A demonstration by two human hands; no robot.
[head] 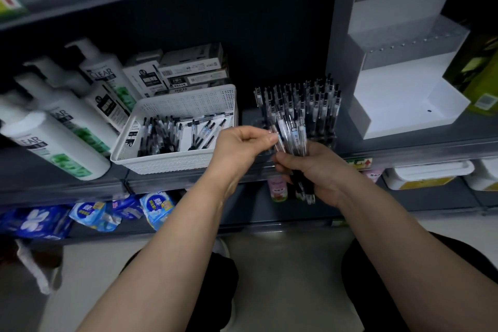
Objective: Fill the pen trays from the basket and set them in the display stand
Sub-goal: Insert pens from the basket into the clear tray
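A white perforated basket (167, 162) on the shelf holds several loose black-and-clear pens (161, 135). To its right stands a clear pen tray (327, 139) packed with upright pens. My right hand (312, 172) grips a bundle of pens (293, 135) in front of that tray. My left hand (242, 143) pinches one pen at the top of the bundle. The white stepped display stand (404, 94) sits at the right of the shelf, with nothing on its steps.
White shampoo bottles (62, 127) lie left of the basket and boxed pens (191, 70) are stacked behind it. A green-yellow box (479, 75) borders the stand on the right. The lower shelf holds blue packets (89, 213) and white tubs (428, 175). My knees are below.
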